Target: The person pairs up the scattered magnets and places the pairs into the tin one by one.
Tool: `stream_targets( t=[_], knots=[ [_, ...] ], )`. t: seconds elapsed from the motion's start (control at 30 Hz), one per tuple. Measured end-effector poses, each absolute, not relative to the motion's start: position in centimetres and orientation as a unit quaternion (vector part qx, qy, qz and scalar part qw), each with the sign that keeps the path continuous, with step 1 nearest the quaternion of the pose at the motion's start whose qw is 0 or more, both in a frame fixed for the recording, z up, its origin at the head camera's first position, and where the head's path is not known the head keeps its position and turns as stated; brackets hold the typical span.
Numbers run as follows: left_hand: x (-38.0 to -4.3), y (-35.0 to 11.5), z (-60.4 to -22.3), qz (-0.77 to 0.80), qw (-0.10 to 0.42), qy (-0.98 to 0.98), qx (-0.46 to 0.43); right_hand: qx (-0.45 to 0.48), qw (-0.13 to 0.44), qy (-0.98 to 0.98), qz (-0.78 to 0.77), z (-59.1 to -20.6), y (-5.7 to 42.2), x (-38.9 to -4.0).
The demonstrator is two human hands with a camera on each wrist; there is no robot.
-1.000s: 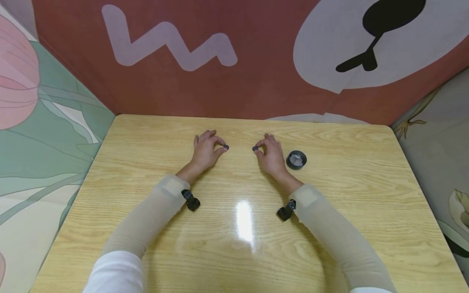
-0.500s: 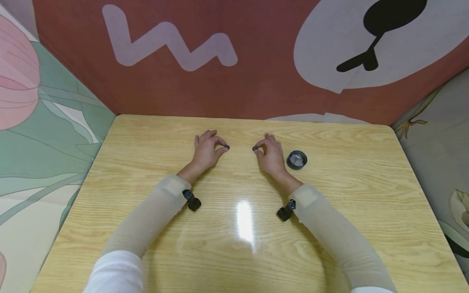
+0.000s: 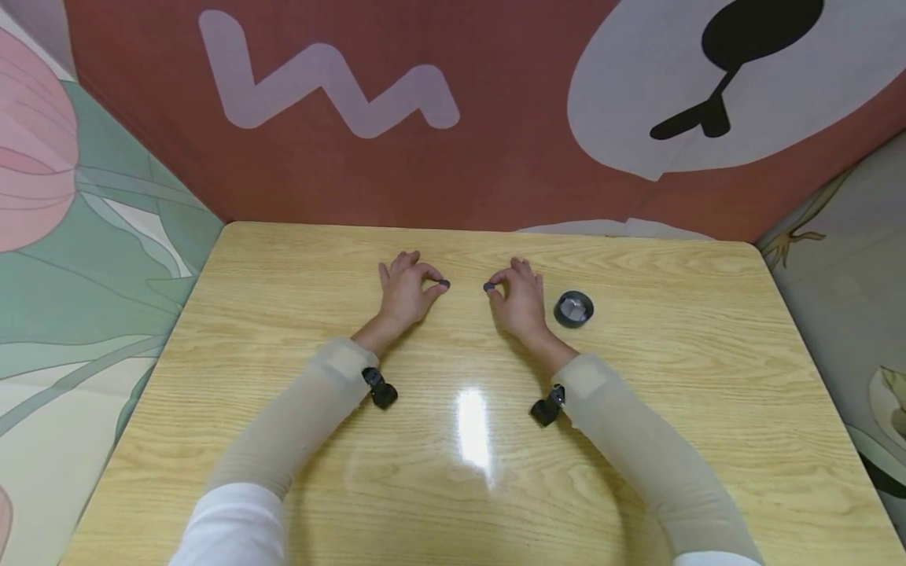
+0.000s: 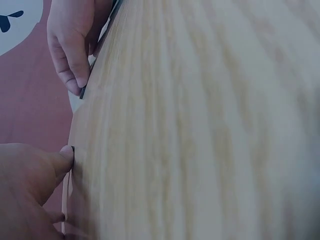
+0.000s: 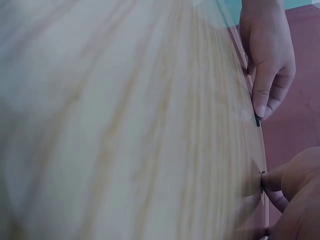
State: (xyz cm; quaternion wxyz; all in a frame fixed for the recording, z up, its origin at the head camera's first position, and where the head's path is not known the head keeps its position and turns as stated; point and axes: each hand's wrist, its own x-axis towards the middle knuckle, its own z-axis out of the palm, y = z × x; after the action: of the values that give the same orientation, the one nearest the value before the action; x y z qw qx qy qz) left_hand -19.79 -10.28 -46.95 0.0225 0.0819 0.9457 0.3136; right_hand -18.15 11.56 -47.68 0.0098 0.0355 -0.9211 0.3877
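In the head view, my left hand [image 3: 406,295] pinches a small dark disc [image 3: 444,284] between thumb and forefinger, low over the far part of the table. Opposite it, my right hand [image 3: 522,303] pinches a similar small dark disc [image 3: 488,287]. A short gap separates the two discs. Both wrist views show the discs as thin dark edges at the fingertips; the left wrist view has the left disc [image 4: 73,156] mostly hidden by the thumb. Just right of my right hand stands a round dark dish [image 3: 574,309] with greyish contents too small to make out.
The wood-grain table [image 3: 467,511] reflects a bright patch of light. A reddish-brown wall [image 3: 340,181] with painted shapes rises at its back edge. Small black cameras, such as the left one [image 3: 383,393], sit on both wrists.
My left hand has moved slightly right with its disc, and my right hand has shifted slightly left. The gap between the discs is narrower; the dish has stayed put.
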Motion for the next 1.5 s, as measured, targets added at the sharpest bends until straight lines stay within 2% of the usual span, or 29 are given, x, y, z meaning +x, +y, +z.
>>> stream_targets(
  t=[0.83, 1.5],
  knots=[
    [-19.6, -8.0, -47.0, 0.300, 0.001, 0.951, 0.075, 0.052, -0.012, -0.922, 0.384, -47.4, 10.6, -18.6],
    [-19.5, -7.0, -47.0, 0.295, 0.017, 0.951, 0.089, 0.075, -0.011, -0.920, 0.384, -47.6, 10.0, -18.5]
  ],
)
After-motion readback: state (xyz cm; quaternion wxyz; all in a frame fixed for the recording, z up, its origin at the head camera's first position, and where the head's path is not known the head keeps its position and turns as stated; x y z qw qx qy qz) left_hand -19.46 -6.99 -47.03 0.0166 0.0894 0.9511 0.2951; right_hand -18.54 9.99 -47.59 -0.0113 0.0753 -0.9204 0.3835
